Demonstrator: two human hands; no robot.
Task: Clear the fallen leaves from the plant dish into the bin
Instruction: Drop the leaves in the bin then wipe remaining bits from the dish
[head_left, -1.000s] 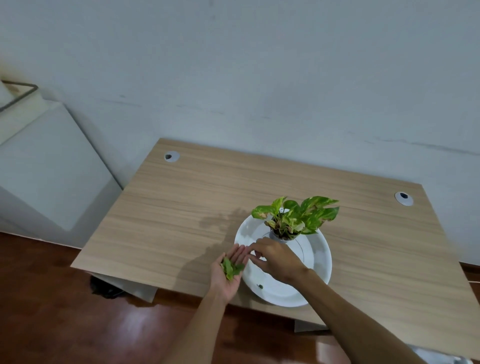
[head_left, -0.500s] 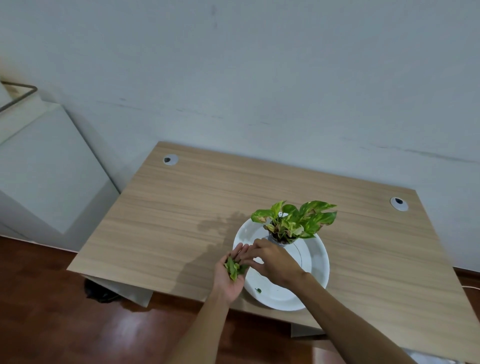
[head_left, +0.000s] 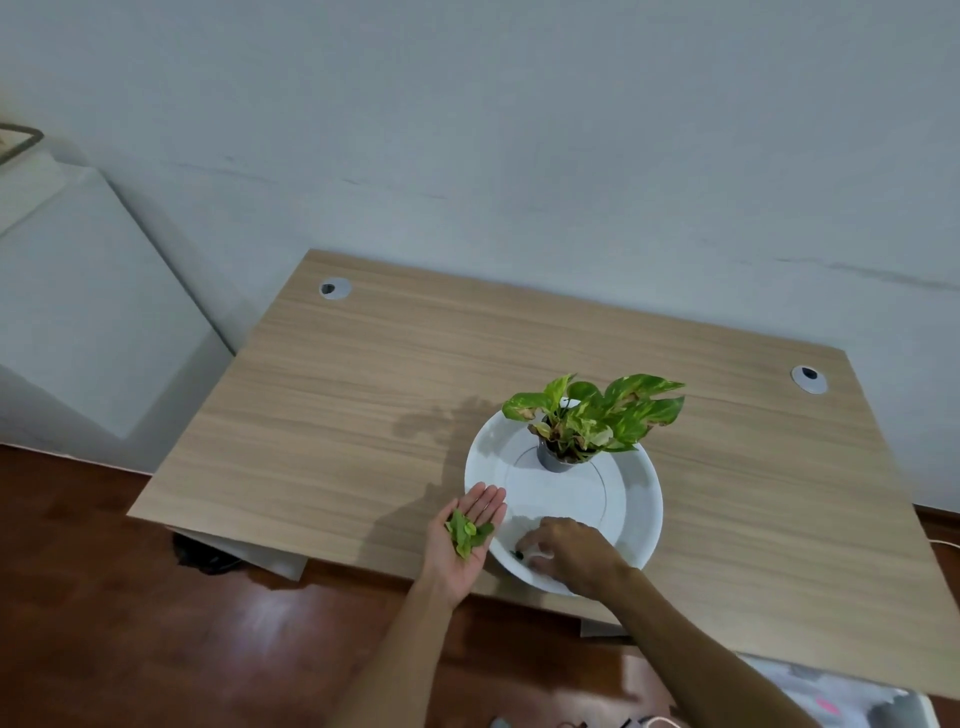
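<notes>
A round white plant dish (head_left: 631, 499) sits on a light brown wooden table (head_left: 363, 415), near the front edge. A small grey pot with a green leafy plant (head_left: 592, 415) stands in the back part of the dish. The left hand (head_left: 465, 540) is flat and wide, palm up, just beside the dish's left rim. A little pile of green fallen leaves (head_left: 466, 533) lies in that palm. The right hand (head_left: 574, 556) reaches down into the front of the dish, fingers curled near a tiny dark leaf bit (head_left: 517, 555). I cannot tell if it pinches it.
</notes>
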